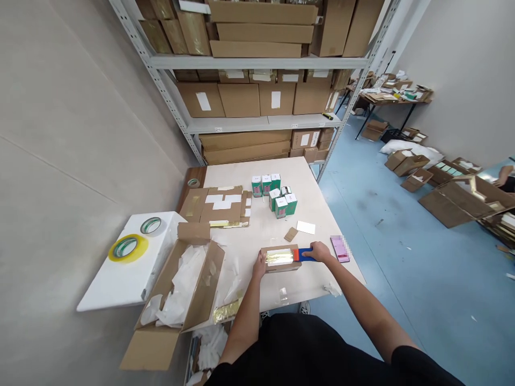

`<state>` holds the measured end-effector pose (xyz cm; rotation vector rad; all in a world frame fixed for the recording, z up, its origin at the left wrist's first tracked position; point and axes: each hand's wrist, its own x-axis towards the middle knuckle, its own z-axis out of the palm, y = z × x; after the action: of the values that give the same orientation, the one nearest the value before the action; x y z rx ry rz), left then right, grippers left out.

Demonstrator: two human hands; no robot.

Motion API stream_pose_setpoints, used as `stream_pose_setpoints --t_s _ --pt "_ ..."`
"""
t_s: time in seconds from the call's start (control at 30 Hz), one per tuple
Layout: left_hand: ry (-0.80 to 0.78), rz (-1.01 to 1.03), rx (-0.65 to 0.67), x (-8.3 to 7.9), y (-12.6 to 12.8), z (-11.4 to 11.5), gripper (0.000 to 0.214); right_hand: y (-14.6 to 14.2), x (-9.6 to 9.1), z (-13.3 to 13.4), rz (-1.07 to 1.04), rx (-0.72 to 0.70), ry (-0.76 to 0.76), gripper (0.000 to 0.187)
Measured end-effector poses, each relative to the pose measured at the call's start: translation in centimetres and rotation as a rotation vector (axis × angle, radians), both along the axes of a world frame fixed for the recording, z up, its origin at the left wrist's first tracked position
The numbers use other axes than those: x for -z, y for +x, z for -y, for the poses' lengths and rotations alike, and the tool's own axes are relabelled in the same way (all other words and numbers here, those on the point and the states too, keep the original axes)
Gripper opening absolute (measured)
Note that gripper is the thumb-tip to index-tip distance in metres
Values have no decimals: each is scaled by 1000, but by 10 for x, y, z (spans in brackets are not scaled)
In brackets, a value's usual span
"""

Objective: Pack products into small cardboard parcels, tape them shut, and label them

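A small brown cardboard box (280, 259) lies on the white table (261, 236) in front of me, with a shiny strip of tape along its top. My left hand (259, 265) presses against the box's left end, fingers curled on it. My right hand (319, 251) is closed round a blue and orange tape dispenser (303, 254) that rests on the box's right end.
Several green and white small cartons (277, 195) stand further back. Flattened cardboard (219, 206) lies at left, an open box with white paper (189, 292) at the near left, tape rolls (129, 246) on a white board, a phone (340, 248) at right. Shelves of boxes (257, 96) stand behind.
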<state>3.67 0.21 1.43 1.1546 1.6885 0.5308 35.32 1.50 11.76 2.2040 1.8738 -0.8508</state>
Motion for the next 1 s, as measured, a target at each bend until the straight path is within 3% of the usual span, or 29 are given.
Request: stream_pose_setpoints --t_s 0.7,1.0 --pt "-78 -115 -47 4 11 2 59 21 -3 -2 -48 0 7 50" --pt "-96 -78 -24 12 7 -2 59 74 -4 9 45 71 -23 47"
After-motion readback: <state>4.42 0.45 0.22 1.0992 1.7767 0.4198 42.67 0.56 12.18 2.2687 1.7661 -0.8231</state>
